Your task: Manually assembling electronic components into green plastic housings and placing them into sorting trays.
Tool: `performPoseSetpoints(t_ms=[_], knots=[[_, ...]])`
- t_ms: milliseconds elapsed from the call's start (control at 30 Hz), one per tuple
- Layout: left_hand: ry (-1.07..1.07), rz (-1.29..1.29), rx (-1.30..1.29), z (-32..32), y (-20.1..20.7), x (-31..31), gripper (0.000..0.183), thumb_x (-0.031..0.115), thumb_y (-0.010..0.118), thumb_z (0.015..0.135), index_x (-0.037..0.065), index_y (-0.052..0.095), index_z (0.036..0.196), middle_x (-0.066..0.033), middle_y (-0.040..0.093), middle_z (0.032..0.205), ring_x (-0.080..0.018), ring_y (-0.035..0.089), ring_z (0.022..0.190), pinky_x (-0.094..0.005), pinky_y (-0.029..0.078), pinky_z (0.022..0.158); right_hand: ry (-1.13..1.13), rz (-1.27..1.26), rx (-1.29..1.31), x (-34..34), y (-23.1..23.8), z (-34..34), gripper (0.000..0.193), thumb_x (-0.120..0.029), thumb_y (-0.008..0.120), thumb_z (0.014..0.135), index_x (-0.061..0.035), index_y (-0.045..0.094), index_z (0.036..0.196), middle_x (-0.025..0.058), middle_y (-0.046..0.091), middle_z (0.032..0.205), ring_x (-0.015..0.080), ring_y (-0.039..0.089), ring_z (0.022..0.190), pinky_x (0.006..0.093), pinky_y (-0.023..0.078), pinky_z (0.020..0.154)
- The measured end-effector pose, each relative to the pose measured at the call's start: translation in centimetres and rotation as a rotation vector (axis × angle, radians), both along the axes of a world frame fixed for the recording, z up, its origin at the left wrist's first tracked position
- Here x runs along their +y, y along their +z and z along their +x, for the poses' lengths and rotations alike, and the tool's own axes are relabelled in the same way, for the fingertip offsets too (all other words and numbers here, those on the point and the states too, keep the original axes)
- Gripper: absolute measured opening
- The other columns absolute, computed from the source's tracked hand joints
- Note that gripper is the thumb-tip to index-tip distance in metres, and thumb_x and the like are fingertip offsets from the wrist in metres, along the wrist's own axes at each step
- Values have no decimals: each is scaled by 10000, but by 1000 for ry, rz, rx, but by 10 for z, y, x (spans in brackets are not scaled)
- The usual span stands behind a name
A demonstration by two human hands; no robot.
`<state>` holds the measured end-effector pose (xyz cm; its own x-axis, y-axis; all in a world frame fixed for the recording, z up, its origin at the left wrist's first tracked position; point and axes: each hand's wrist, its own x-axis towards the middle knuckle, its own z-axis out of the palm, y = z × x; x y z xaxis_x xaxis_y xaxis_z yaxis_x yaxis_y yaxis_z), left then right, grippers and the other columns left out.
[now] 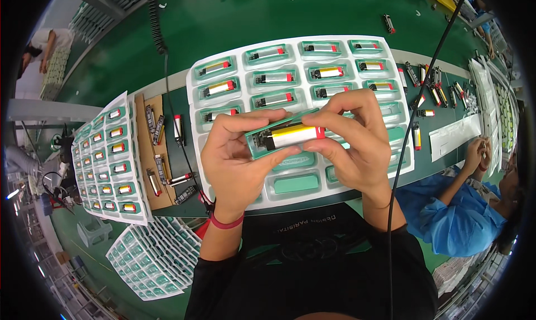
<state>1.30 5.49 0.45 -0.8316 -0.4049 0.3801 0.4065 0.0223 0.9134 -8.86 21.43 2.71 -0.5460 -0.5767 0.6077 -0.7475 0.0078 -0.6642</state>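
Above the tray, both my hands hold up a translucent green plastic case with a battery assembly [296, 135] lying in it. The battery is white and yellow, with a red end at the right and a black component at the left. My left hand [231, 158] grips the left part of the green case [251, 148], thumb along its near edge. My right hand [360, 147] pinches the right end, by the red tip. Beneath them lies a white tray [241, 77] whose upper pockets hold similar batteries in green cases. Several nearer pockets show only green; my hands cover some.
A second filled tray [139, 169] stands left, beside a cardboard strip [144, 177] with loose batteries. More loose batteries [438, 91] and a white sheet [455, 137] lie right. A black cable [395, 191] hangs in front. A co-worker's blue sleeve [463, 214] shows right; stacked trays [148, 258] stand lower left.
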Motion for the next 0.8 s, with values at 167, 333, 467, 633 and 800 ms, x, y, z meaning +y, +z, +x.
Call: performPoseSetpoints(t_ms=[167, 333, 467, 633, 800], knots=[[-2, 56, -24, 1, -1, 1, 460, -112, 796, 700, -9, 512, 1047, -264, 639, 1131, -305, 635, 1106, -383, 544, 934, -7, 73, 52, -1, -4, -3, 353, -159, 808, 702, -13, 727, 1014, 82, 542, 936, 196, 542, 838, 302, 434, 668], [-6, 86, -38, 0, -1, 1, 446, -109, 790, 714, -7, 503, 1039, -293, 624, 1164, -318, 622, 1136, -380, 526, 957, -52, 52, -21, -6, -6, -2, 345, -95, 812, 692, -56, 723, 1024, 60, 560, 920, 199, 524, 783, 298, 436, 676], [57, 22, 8, -3, -5, 2, 449, -117, 782, 720, -4, 487, 1039, -292, 620, 1178, -315, 620, 1138, -375, 524, 959, -124, -14, -248, -12, -8, 10, 329, -28, 808, 722, -18, 689, 1029, 72, 578, 992, 156, 550, 824, 269, 460, 697], [124, 0, 16, -4, -6, 5, 441, -124, 780, 718, 1, 479, 1016, -295, 619, 1183, -307, 622, 1137, -370, 524, 955, -138, -46, -476, -18, -7, 17, 264, 10, 786, 747, -6, 674, 986, 74, 578, 1028, 123, 567, 864, 244, 465, 702], [205, -84, 5, -5, -11, 5, 461, -129, 774, 719, 21, 451, 1012, -320, 608, 1186, -306, 625, 1130, -366, 534, 941, -196, -83, -545, -28, -6, 23, 277, -60, 787, 758, -11, 663, 1001, 58, 575, 990, 117, 573, 821, 248, 464, 664]])
